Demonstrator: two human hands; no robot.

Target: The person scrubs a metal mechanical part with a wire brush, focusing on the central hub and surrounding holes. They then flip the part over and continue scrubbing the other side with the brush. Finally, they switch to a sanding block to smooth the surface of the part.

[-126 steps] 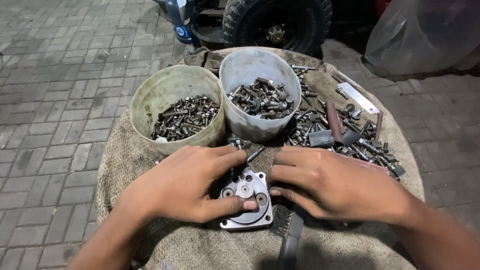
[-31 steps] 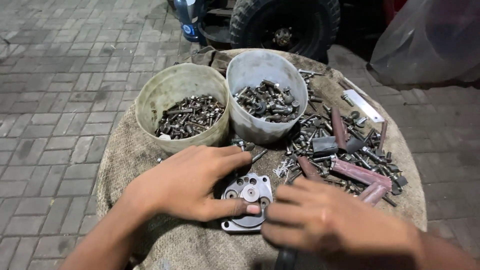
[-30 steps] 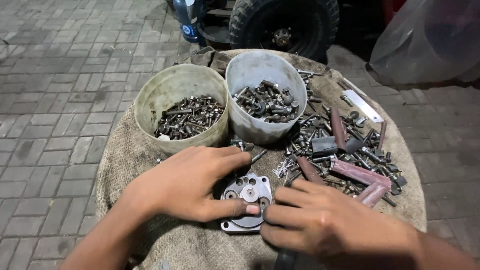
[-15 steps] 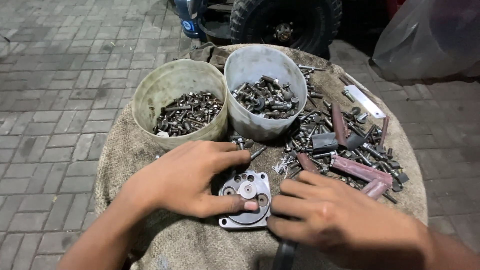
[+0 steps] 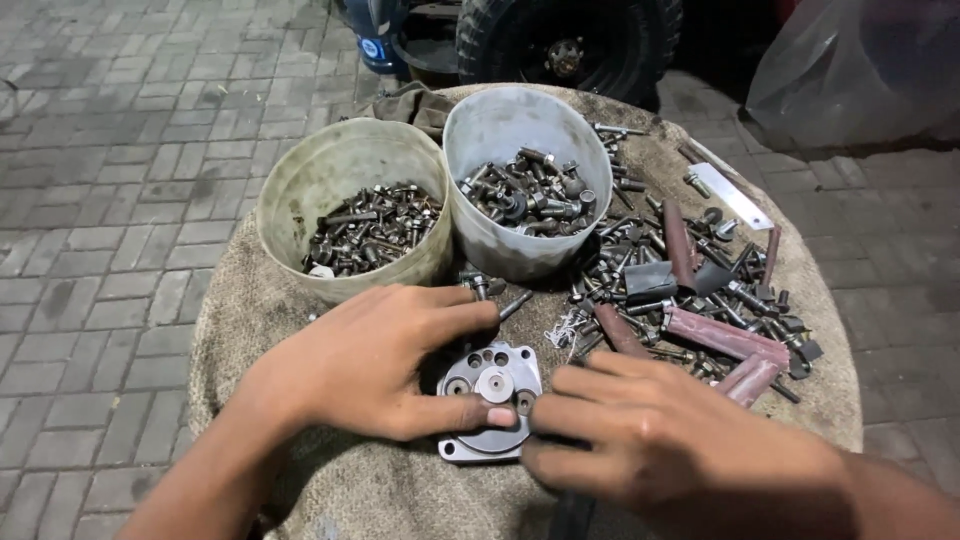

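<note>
Left hand (image 5: 385, 360) and right hand (image 5: 650, 440) lie palm-down, fingers seemingly loosely curled.
</note>
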